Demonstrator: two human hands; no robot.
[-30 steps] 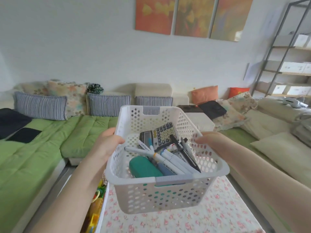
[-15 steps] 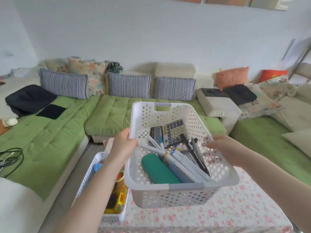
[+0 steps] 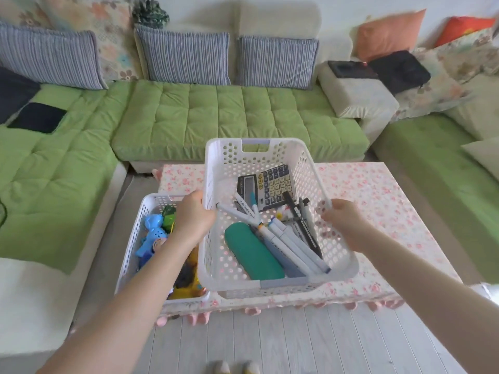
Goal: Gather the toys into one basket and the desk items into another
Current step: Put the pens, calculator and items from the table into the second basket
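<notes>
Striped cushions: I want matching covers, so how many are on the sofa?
3, all leaning against the sofa back: one at far left, one in the middle, one right of it. More may lie outside the frame.

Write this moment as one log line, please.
left hand: grips stationery basket | right hand: grips opposite rim | basket: over table | toy basket: alongside

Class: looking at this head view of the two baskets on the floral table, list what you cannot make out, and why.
- Toys in the smaller white perforated basket: partly hidden by the left hand and forearm.
- Grey calculator: key labels too small.
- Whether the larger white perforated basket, gripped by the right hand, touches the table: unclear.
</notes>
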